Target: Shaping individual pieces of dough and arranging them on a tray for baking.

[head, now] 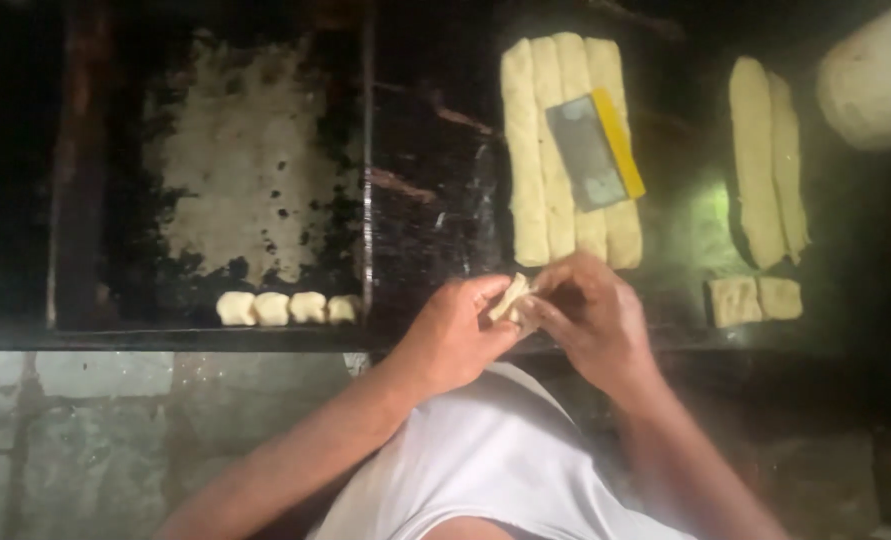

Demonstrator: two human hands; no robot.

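Observation:
Both hands meet over the front edge of the dark work surface and pinch one small pale dough piece [510, 297] between them. My left hand [455, 335] grips it from the left, my right hand [590, 315] from the right. Just beyond the hands lie several long dough strips [530, 160] side by side, with a flat scraper with a yellow edge [595, 150] resting on top of them. On the dark baking tray [115, 200] at the left, a row of several small folded dough pieces [285, 308] sits along its near edge.
Two more long dough strips [765, 160] lie at the right, with two cut square pieces [755, 298] in front of them. A large pale dough mass [875, 85] sits in the top right corner. A tiled floor [85, 430] shows below the table's front edge.

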